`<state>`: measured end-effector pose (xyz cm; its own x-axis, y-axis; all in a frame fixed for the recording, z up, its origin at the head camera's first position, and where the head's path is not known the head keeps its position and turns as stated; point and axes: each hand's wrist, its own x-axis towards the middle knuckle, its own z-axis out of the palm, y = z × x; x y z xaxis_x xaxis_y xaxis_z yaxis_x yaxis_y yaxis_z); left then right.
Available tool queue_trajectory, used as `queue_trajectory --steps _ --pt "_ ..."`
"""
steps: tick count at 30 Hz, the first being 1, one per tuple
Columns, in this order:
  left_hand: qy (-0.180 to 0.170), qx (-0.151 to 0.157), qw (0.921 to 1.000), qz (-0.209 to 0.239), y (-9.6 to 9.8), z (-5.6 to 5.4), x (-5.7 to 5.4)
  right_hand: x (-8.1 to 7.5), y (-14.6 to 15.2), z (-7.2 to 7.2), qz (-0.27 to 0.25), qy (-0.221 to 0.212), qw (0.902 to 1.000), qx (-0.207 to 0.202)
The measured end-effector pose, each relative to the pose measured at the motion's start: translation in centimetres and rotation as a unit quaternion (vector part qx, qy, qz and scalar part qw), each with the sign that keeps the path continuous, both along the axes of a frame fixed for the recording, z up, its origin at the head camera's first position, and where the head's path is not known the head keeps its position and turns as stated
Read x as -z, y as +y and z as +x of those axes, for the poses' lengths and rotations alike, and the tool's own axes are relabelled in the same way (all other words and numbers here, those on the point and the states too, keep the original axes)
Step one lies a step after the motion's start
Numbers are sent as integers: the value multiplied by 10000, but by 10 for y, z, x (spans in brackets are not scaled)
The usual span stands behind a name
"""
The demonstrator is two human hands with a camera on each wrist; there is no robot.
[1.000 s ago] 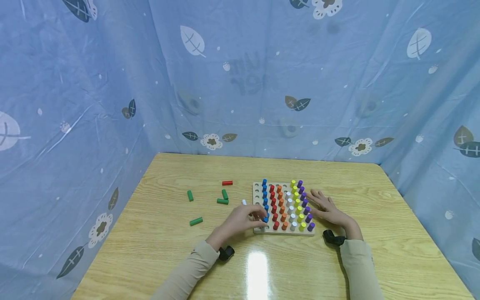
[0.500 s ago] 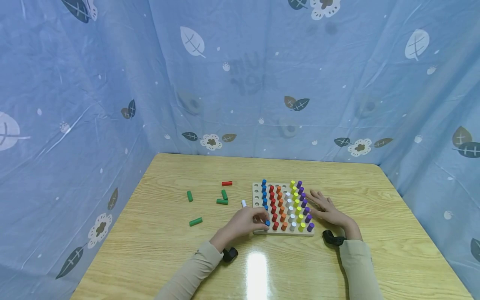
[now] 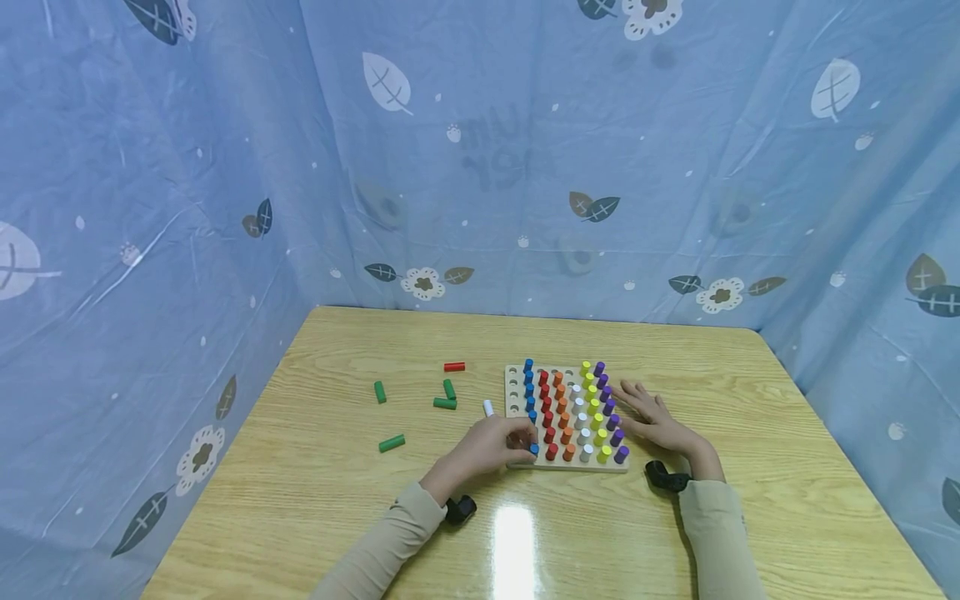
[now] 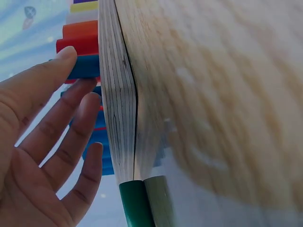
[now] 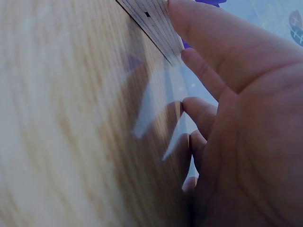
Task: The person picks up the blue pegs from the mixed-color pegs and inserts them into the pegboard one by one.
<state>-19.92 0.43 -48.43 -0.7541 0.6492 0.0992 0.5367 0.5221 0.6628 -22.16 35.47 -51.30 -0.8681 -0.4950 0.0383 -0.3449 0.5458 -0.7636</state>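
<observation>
A wooden pegboard [image 3: 567,467] lies on the table with rows of coloured pegs standing in it. At its near left corner my left hand [image 3: 483,446] pinches a blue peg [image 3: 534,448] between thumb and index finger. In the left wrist view that blue peg [image 4: 86,66] stands straight out of the board's face, thumb tip on its top end; the other fingers spread beside the blue row. My right hand [image 3: 654,417] lies with fingers spread at the board's right edge, beside the purple pegs [image 3: 613,422]. Its thumb [image 5: 203,23] touches the board's side in the right wrist view.
Left of the board lie several loose green pegs [image 3: 392,443] and one red peg [image 3: 454,367]. A white peg [image 3: 488,407] lies just behind my left hand. Blue curtains [image 3: 480,167] enclose the table's back and sides.
My left hand has moved slightly right and nearer with the blue peg, which now stands at the front hole of the blue row, uncovered a second ago. The right hand has stayed still.
</observation>
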Motion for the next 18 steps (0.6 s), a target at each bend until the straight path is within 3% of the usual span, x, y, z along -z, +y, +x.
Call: queue_trajectory --steps 13,18 --pt "-163 88 9998 38 -4 -4 5 2 1 -1 65 -68 10000 -29" --pt "-225 -28 9997 -2 -13 -6 4 4 2 0 78 -60 9999 25"
